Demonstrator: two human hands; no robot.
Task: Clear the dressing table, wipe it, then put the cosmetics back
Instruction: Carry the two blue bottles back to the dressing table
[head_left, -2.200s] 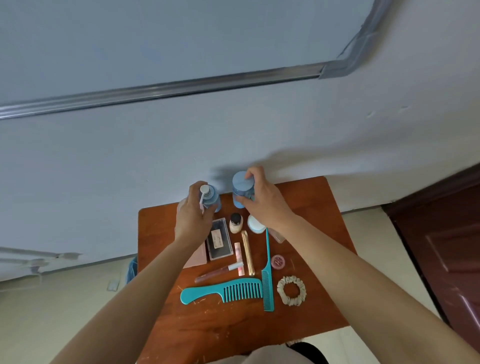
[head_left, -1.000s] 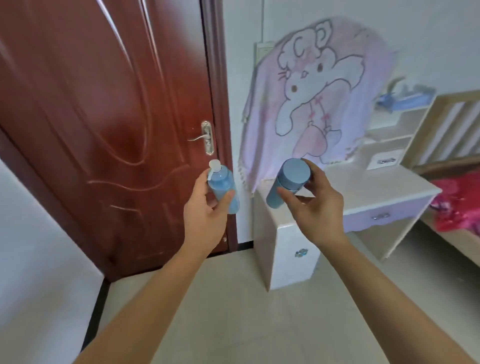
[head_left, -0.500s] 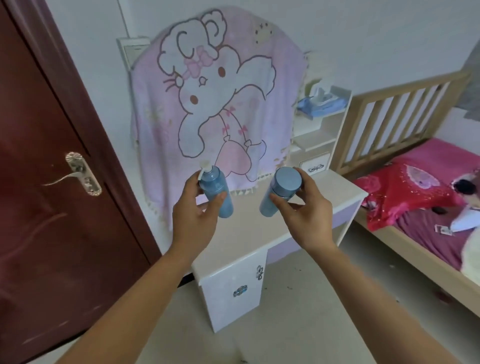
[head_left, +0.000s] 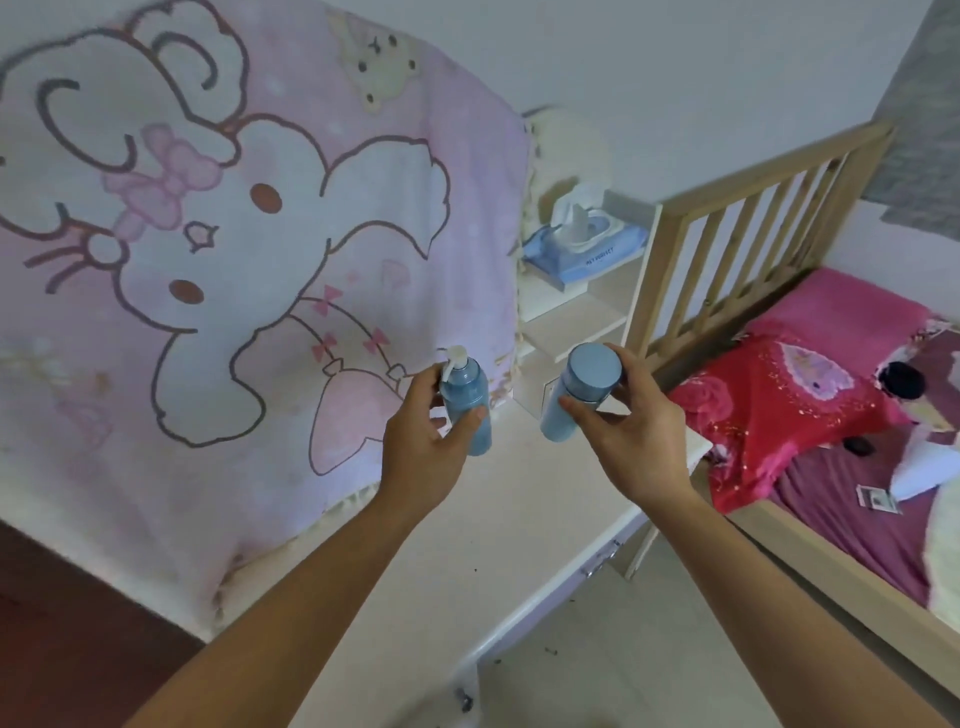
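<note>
My left hand grips a blue pump bottle with a white pump head, held upright. My right hand grips a blue capped bottle, tilted with its round cap toward me. Both bottles hang just above the back part of the white dressing table, whose top shows bare cream surface below my forearms.
A pink cartoon blanket drapes over the table's back, covering what stands behind it. A blue wet-wipe pack lies on a small shelf at the table's right. A wooden bed frame with red bedding stands close on the right.
I turned from the brown table and door toward the white dressing table, carrying both bottles. The table is now directly beneath my hands and much nearer.
</note>
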